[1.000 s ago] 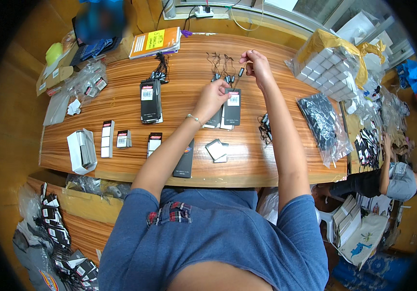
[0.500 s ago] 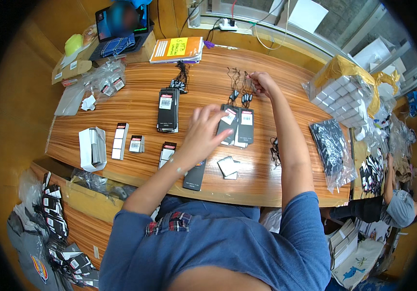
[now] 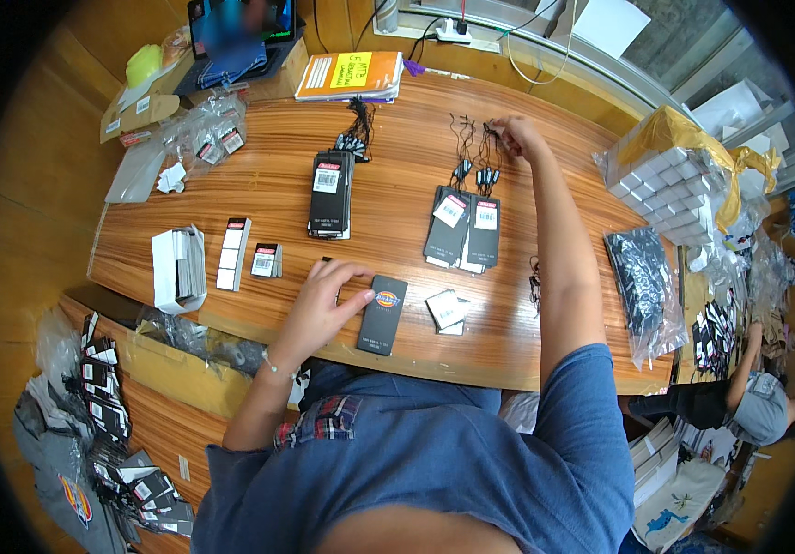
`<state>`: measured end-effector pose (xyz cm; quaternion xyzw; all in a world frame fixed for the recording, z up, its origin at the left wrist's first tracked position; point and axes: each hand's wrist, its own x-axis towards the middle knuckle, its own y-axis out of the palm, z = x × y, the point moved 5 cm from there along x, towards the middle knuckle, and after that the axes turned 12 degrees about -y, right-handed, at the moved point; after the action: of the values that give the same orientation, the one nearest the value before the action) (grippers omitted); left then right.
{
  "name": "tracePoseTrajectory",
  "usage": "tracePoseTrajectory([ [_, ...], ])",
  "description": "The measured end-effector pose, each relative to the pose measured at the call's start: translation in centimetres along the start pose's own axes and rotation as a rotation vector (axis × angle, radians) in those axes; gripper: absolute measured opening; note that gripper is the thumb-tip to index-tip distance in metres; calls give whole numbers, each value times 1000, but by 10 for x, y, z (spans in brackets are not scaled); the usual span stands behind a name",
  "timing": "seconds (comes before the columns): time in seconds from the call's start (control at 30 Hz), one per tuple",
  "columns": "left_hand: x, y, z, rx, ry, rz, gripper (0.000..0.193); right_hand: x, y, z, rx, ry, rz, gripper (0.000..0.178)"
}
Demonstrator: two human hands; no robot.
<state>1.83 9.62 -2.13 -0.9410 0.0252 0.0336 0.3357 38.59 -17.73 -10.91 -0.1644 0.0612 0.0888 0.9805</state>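
Observation:
My right hand (image 3: 519,137) is closed in a pinch on the far ends of the black cords (image 3: 488,152) strung to a group of black hang tags (image 3: 482,233) with white barcode stickers. Close to the front edge, my left hand (image 3: 323,305) reaches over a stack of tags that it mostly hides, thumb and fingers apart. Its thumb tip is at the left edge of a black hang tag (image 3: 381,323) with a coloured logo. Small white barcode cards (image 3: 446,311) lie to the right of that tag.
A taller pile of corded black tags (image 3: 328,198) stands at centre left. Farther left are a white box of cards (image 3: 178,270) and small label stacks (image 3: 266,260). Wrapped white boxes (image 3: 661,175) and a bagged black bundle (image 3: 637,286) sit at right. Another person (image 3: 758,406) works beyond.
My left hand has left the corded tags and come back toward the front edge, beside the logo tag. My right hand stays at the cord ends. The whole view has shifted slightly.

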Motion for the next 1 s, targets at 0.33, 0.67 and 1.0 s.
tracePoseTrajectory([
  [0.33, 19, 24, -8, 515, 89, 153, 64, -209, 50, 59, -134, -499, 291, 22],
  [0.67, 25, 31, 3, 485, 215, 147, 67, -331, 90, 35, -646, -679, 246, 37],
  [1.0, 16, 31, 11, -224, -126, 309, 41, -329, 80, 9, -213, -346, 109, 19],
])
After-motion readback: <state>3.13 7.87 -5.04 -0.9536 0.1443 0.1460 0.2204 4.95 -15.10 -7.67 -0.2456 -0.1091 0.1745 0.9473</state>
